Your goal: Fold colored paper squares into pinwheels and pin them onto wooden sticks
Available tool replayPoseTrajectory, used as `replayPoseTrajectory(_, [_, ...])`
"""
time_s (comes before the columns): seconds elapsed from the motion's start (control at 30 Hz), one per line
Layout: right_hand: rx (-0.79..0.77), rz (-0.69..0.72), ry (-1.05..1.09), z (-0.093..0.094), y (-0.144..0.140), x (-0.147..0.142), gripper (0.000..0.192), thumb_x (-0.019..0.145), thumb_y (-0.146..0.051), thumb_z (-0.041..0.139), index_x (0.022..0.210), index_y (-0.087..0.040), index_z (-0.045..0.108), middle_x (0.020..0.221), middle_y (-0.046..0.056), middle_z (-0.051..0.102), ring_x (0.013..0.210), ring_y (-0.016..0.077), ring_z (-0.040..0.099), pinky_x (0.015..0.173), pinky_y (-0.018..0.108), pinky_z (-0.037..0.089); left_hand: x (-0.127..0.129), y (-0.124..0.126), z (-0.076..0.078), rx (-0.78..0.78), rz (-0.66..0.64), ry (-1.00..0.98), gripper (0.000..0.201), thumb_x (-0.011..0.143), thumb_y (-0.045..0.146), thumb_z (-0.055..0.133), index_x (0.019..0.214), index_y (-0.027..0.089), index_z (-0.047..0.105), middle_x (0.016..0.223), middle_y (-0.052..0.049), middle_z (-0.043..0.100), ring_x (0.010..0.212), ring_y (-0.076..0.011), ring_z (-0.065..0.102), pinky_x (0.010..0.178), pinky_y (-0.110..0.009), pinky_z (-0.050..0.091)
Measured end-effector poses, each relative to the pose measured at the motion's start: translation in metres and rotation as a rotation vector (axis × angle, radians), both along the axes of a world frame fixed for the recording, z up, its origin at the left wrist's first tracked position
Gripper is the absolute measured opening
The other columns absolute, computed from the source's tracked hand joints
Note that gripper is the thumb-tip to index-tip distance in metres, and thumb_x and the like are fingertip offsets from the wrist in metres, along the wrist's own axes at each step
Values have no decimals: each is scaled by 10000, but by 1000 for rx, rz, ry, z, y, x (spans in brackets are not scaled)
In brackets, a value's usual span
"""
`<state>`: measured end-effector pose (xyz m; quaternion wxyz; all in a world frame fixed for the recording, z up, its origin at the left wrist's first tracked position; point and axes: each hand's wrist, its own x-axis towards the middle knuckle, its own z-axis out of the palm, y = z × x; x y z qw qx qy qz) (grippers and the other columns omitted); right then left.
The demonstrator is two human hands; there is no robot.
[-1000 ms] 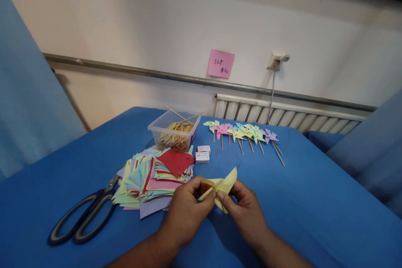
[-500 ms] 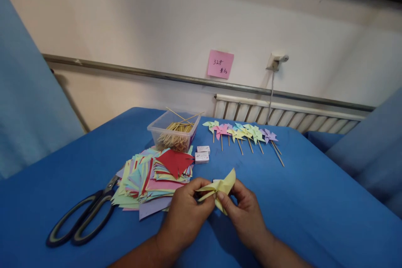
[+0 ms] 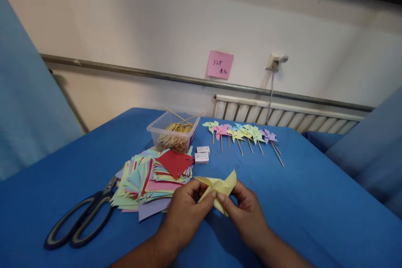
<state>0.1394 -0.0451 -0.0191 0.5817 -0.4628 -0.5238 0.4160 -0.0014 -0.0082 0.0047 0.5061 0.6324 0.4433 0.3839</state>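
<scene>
My left hand (image 3: 184,213) and my right hand (image 3: 243,211) meet over the blue table, both pinching a pale yellow paper piece (image 3: 220,186) with folded-in corners, held just above the cloth. Thumbs and forefingers press at its middle. Left of my hands lies a stack of cut coloured paper squares (image 3: 150,178) with a red piece on top.
Black-handled scissors (image 3: 83,217) lie at the left. A clear plastic tub of wooden sticks (image 3: 174,132) stands behind the stack, two small white boxes (image 3: 202,155) beside it. Several finished paper pinwheels on sticks (image 3: 241,134) lie in a row at the back. A radiator and wall are behind.
The yellow paper has shifted slightly between my fingers, with another flap turned in toward its middle. My hands stay in the same spot.
</scene>
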Motion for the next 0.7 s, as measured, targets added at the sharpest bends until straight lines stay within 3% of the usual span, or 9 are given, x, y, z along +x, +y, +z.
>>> replayPoseTrajectory(0.4, [21,-25,-15,-3,-2,-2,244,799,-262,596,1016,-161,642,783,40,653,805,193,584,751,316,457,-2,-5,4,94,9,131,148,764,301,575,773,170,645,741,-19,671,691,-171,600,647,-262,456])
replayPoseTrajectory(0.7, [25,18,88,-2,0,-3,235,801,-273,603,1006,-164,638,880,58,670,816,191,595,779,336,459,-1,-6,5,83,5,77,161,755,273,589,840,163,670,796,-29,701,743,-184,630,697,-275,481])
